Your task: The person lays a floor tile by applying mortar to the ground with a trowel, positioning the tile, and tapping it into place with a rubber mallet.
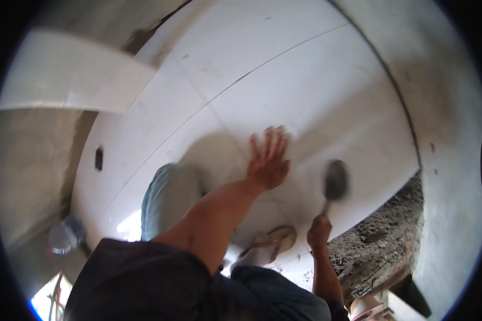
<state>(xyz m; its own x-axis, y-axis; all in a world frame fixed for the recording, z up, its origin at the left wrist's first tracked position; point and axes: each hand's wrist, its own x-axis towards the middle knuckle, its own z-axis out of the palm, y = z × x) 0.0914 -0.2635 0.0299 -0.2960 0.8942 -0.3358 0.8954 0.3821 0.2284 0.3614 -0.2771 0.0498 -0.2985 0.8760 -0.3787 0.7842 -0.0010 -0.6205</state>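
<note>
My left hand [269, 160] lies flat with its fingers spread on a large white floor tile [305, 112]. To its right, my right hand [319, 232] is closed round the handle of a mallet with a dark head [336, 180]. The mallet head is blurred by motion and is over the tile near its right part; I cannot tell whether it touches. A thin joint line crosses the white tiles beyond my left hand. My knee [166, 198] and a sandalled foot [281, 239] are on the tiled floor.
Rough grey mortar [380, 235] lies beyond the tile's edge at lower right. A wall [439, 107] runs along the right side. At upper left a pale slab [75, 72] juts over the floor. A small dark opening [99, 159] shows in the tiles at left.
</note>
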